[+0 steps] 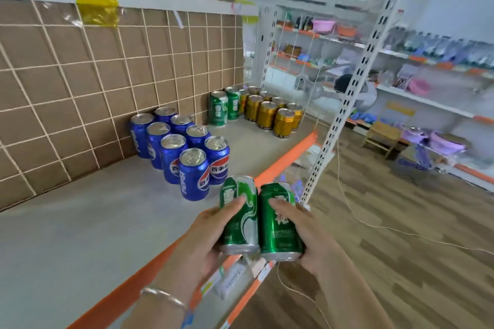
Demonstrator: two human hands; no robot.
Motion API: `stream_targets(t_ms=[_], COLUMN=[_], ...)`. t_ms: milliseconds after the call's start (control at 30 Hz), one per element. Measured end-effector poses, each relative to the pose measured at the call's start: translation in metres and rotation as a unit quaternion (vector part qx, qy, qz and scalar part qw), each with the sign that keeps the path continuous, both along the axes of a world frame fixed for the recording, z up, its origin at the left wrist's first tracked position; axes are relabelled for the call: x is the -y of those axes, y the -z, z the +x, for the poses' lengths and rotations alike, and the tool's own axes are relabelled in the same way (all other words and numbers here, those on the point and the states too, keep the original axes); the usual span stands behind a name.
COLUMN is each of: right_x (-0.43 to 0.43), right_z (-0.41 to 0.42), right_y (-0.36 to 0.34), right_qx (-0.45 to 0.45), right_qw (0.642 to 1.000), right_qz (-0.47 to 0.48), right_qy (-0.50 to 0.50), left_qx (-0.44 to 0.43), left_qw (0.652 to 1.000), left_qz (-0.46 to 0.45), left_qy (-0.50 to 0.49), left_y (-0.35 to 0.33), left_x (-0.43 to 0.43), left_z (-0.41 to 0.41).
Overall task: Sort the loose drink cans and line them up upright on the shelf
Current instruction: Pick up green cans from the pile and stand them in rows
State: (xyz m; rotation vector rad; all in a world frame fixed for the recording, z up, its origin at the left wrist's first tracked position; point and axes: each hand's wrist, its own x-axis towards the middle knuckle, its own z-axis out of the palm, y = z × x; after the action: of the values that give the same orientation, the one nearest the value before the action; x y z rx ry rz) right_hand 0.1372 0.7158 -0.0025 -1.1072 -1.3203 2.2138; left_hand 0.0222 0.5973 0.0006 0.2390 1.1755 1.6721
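The left hand [211,232] has its fingers curled round one green can [239,219], thumb across the front of the label. The right hand [318,238] grips a second green can [279,224] the same way. The two cans sit side by side between the hands, their sides touching, both nearly upright with tops tipped slightly away from the person. They hang over the orange front edge [283,160] of the shelf [80,235], not resting on it. A thin bracelet [163,296] circles the left wrist.

Just beyond the left hand, a cluster of blue cans [184,147] stands upright in two rows on the shelf, running back to the brown gridded back panel [93,75]. Farther ahead of both hands, well apart from the blue ones, two shelved green cans [224,107] stand upright by the back panel, with a block of gold cans [272,112] just beside them on the right-hand side. Past the right hand a white slotted post [344,104] rises from the shelf end, and under that hand lies wood-pattern floor [401,248].
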Motion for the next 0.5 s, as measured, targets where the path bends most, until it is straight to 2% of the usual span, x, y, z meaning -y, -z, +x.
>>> stream_targets(t_ms=[233, 500], right_x=[-0.083, -0.144], right_z=[-0.055, -0.093], right_y=[-0.016, -0.018], right_qx=[-0.003, 0.035], right_qw=[0.997, 0.988], right_qz=[0.078, 0.145], right_qy=[-0.003, -0.028], left_qx=[-0.051, -0.081], left_qw=[0.997, 0.993], left_qz=[-0.030, -0.037], left_qy=[-0.044, -0.079], left_y=[0.007, 0.020], left_x=[-0.090, -0.141], left_z=[-0.047, -0.077])
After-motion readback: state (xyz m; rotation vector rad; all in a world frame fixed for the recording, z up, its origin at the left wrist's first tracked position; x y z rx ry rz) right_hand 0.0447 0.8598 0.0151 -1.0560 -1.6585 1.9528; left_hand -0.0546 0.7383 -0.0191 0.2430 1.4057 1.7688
